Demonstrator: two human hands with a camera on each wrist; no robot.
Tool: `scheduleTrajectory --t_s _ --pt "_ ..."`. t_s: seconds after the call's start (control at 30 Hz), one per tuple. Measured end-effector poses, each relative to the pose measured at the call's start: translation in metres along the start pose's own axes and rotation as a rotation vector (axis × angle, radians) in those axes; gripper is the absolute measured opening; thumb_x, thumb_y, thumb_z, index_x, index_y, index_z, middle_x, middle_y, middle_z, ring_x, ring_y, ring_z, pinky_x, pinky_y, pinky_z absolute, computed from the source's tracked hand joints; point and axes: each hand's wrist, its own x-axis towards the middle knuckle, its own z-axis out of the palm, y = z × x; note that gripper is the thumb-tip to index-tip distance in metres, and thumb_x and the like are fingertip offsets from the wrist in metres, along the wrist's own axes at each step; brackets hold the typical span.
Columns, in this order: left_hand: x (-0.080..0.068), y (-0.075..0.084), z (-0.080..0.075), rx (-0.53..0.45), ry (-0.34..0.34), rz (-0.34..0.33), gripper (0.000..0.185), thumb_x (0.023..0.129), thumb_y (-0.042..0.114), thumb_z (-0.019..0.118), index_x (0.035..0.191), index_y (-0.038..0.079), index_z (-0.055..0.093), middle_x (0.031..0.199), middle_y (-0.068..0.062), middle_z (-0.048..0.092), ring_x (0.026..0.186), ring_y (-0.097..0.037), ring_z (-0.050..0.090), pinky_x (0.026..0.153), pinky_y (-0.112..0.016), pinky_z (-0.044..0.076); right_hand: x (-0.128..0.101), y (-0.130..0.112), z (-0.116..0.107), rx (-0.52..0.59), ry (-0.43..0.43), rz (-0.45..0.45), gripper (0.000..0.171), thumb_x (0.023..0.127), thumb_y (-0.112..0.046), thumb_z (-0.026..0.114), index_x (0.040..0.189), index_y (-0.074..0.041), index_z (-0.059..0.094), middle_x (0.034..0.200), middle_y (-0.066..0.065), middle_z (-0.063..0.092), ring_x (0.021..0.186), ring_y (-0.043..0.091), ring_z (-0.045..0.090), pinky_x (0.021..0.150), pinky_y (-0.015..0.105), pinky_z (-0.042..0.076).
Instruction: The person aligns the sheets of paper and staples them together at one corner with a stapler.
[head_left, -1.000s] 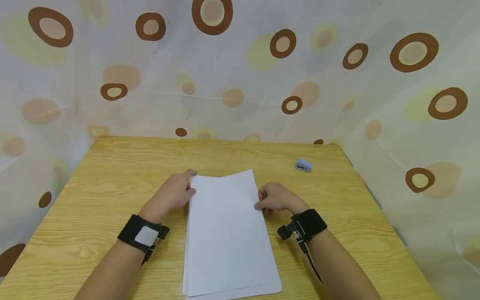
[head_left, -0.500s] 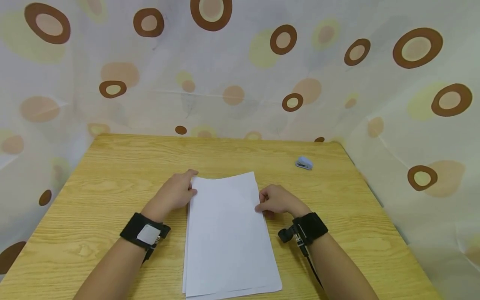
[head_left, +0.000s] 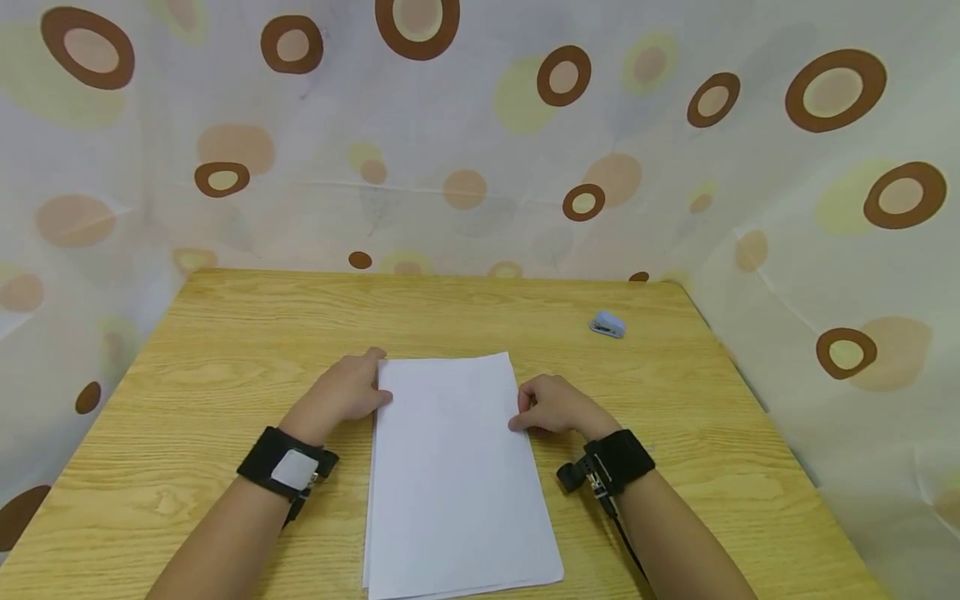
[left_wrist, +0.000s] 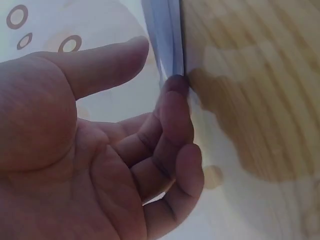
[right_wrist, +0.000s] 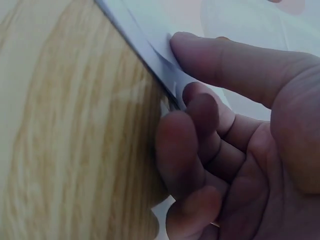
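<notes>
A small stack of white paper sheets (head_left: 457, 475) lies lengthwise on the wooden table, its layers slightly offset along the left and front edges. At its far left corner my left hand (head_left: 348, 387) holds the side edge, thumb over the top sheet and the other fingers bent against the edge. Opposite, my right hand (head_left: 555, 404) pinches the right edge between its thumb and curled fingers. The left wrist view shows the paper edge (left_wrist: 170, 40) against the fingertips. In the right wrist view, the paper (right_wrist: 142, 30) passes under the thumb, its edge meeting the bent fingers.
A small pale blue stapler (head_left: 607, 324) stands at the back right of the wooden table (head_left: 247, 333). Patterned cloth (head_left: 465, 225) hangs behind the table and along both sides. A cable (head_left: 628, 542) runs from the right wrist strap.
The far edge of the paper, bowed and raised at its right corner before, now lies lower and straighter. Both hands have come slightly nearer with it, and the front-edge offset has narrowed.
</notes>
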Motion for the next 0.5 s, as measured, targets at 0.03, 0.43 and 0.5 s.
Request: scheduleTrajectory --t_s 0.03,0.43,0.5 --pt "-0.001 -0.001 -0.001 -0.003 -0.007 -0.01 0.065 0.095 0.021 0.074 0.148 -0.005 0.047 0.11 -0.021 0.07 0.087 -0.028 0.063 0.078 -0.041 0.054 0.0 0.0 0.0 0.0 0.002 0.002 0.024 0.088 -0.024 0.083 0.074 -0.014 0.065 0.067 -0.002 0.063 0.059 0.014 0.054 0.056 0.027 0.04" --pt "-0.016 -0.001 -0.016 -0.008 -0.15 -0.058 0.047 0.094 0.024 0.072 0.051 0.012 0.055 0.049 0.004 0.041 0.048 -0.012 0.04 0.05 -0.025 0.033 -0.009 -0.004 -0.007 -0.048 0.084 0.038 0.019 0.091 -0.031 0.079 0.088 -0.014 0.07 0.07 0.0 0.061 0.06 0.015 0.053 0.057 0.028 0.042" --pt "-0.019 0.0 -0.017 -0.023 -0.188 -0.077 0.044 0.095 0.023 0.071 0.054 0.009 0.061 0.049 0.002 0.05 0.047 -0.013 0.045 0.049 -0.025 0.037 -0.011 -0.005 -0.008 -0.058 0.094 0.039 0.019 0.092 -0.031 0.079 0.089 -0.014 0.072 0.068 0.0 0.061 0.059 0.015 0.053 0.057 0.028 0.042"
